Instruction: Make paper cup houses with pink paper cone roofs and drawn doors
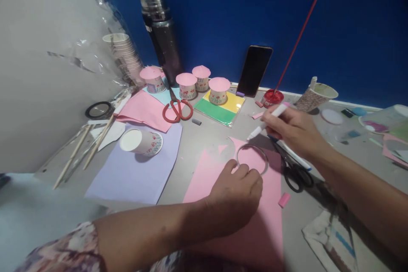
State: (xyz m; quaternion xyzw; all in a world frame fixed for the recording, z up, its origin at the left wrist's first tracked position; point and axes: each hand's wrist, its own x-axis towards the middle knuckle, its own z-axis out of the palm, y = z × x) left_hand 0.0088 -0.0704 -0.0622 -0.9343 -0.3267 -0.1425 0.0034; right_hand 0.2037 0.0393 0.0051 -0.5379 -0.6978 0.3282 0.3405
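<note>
My left hand (237,191) rests with curled fingers on a pink paper sheet (207,178), pressing against a clear round ring (252,158) that lies on the sheet. My right hand (293,129) is closed on a white marker (266,122), its tip pointing down-left just above the ring's far edge. A blue-and-white pen (295,156) and black scissors (295,174) lie under my right wrist. A small pink eraser piece (284,199) sits beside the sheet.
A lilac sheet (134,174) carries a tipped paper cup (142,141). Red scissors (177,110), several pink-lidded cups (186,85), a dark flask (162,36), a phone (254,70), a red paint pot (272,97) with a stick, a patterned cup (314,95) and wooden sticks (81,148) are around.
</note>
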